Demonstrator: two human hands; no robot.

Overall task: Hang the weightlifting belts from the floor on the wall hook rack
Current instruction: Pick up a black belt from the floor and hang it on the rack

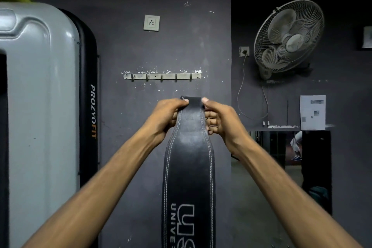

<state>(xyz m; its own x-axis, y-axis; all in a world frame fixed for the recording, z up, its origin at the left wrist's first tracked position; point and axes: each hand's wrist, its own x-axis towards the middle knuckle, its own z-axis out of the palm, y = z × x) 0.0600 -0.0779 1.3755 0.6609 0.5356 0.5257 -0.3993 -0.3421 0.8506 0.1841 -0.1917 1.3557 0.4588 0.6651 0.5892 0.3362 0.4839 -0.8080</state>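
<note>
Left hand [167, 116] and right hand [220, 117] both pinch top end of belt [189, 167], fingers closed on its 2 edges. Belt hangs vertical, below hook rack [162, 76]. Rack lies above, slightly left; all 5 hooks bare.

Both bare arms reach forward and up, the left hand [168, 116] and right hand [220, 118] level, close together, fingers curled in pinching grips, thumbs on top.

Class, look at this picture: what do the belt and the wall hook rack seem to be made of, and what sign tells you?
Belt: probably black leather, smooth with a slight sheen, white stitching along both edges.
Wall hook rack: seemingly metal, dull grey and scuffed, a flat strip with small hooks.
</note>
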